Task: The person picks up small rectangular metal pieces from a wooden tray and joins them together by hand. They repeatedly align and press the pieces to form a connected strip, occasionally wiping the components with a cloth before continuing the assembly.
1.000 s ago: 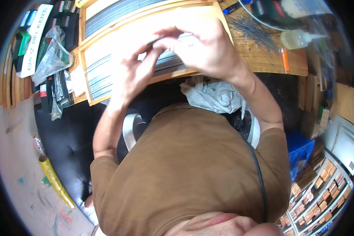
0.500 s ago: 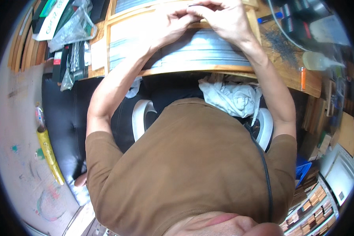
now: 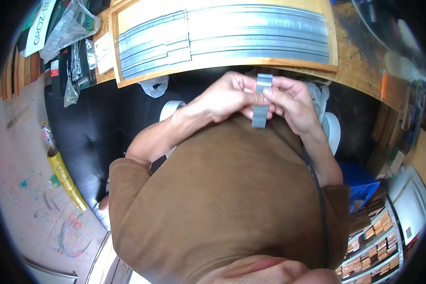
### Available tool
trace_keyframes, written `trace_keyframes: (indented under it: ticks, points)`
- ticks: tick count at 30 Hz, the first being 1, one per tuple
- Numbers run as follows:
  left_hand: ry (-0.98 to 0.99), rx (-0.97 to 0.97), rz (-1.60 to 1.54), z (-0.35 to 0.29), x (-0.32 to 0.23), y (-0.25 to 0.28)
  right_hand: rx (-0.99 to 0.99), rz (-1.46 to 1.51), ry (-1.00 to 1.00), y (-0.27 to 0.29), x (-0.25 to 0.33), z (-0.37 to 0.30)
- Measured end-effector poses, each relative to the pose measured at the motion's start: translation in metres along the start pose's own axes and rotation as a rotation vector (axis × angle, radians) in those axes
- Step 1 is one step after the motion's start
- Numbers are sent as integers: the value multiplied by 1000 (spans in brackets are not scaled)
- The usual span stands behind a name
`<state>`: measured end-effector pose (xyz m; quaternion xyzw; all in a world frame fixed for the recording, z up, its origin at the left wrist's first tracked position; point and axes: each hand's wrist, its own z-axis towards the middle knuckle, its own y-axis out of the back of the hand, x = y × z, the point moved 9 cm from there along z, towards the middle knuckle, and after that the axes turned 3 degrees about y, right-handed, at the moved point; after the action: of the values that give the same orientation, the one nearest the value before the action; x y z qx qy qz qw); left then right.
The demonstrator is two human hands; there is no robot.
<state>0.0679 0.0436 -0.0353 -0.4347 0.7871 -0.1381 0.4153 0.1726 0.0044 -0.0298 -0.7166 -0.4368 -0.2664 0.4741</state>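
In front of my chest, both hands grip a narrow, grey metallic bundle (image 3: 259, 118) that stands lengthwise between them. My left hand (image 3: 226, 98) holds its left side, the thumb laid across its middle. Fingers and thumb of my right hand (image 3: 294, 100) pinch its right side higher up. Its top end and bottom end show; the middle is partly covered. Just beyond my hands lies a shallow wooden tray (image 3: 115, 47) on the workbench, with rows of thin silvery metal pieces (image 3: 255, 33) packed side by side in it.
Plastic bags (image 3: 73, 28) and dark boxes crowd the bench's left end. An orange stick-like object (image 3: 384, 85) lies at its right side. A black padded seat (image 3: 90, 132) is below the bench, with a yellow tube (image 3: 66, 180) to its left. Wooden pieces fill a rack (image 3: 374, 246) at lower right.
Both hands have come back from over the tray toward my chest. The grey bundle now shows between them. My view has shifted, so more of the tray is visible.
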Motion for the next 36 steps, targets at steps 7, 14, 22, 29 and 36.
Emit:
trace_keyframes:
  ticks: [7,14,22,29,36]
  points:
    - [-57,-29,-33,15,-4,12,-131,168,36,15,-17,22]
    - [-302,-144,235,-7,-14,11,-58,-138,149,-4,11,11]
    - [-435,-205,205,-29,-10,1,-9,-369,398,-27,32,-1]
    - [-597,-265,435,-39,-20,5,56,-509,500,-34,48,-5]
    - [-731,-343,645,-44,-26,4,4,-537,564,-38,55,-7]
